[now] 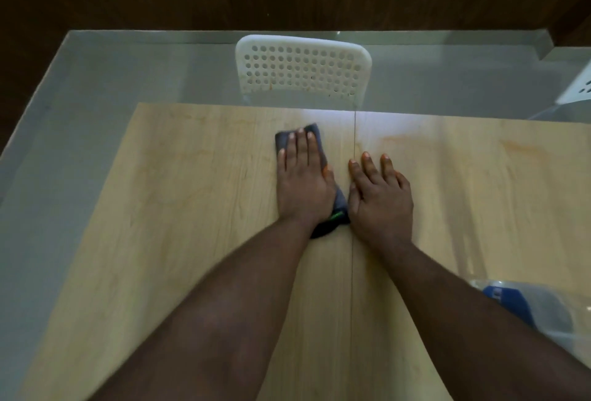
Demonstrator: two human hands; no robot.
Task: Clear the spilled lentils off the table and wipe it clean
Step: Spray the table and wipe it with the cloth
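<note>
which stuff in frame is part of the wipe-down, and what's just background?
In use: grey cloth pressed flat under the left hand; wooden table being wiped; right hand flat on the table beside it.

Lying about: white perforated chair behind the table; clear plastic container at the right edge. No lentils visible.

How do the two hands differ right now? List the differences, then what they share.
The left hand lies flat on the grey cloth, pressing it to the table; the right hand rests on bare wood. The left hand reaches further toward the white chair; the right hand sits nearer. Both lie palm down with straight fingers, side by side.
</note>
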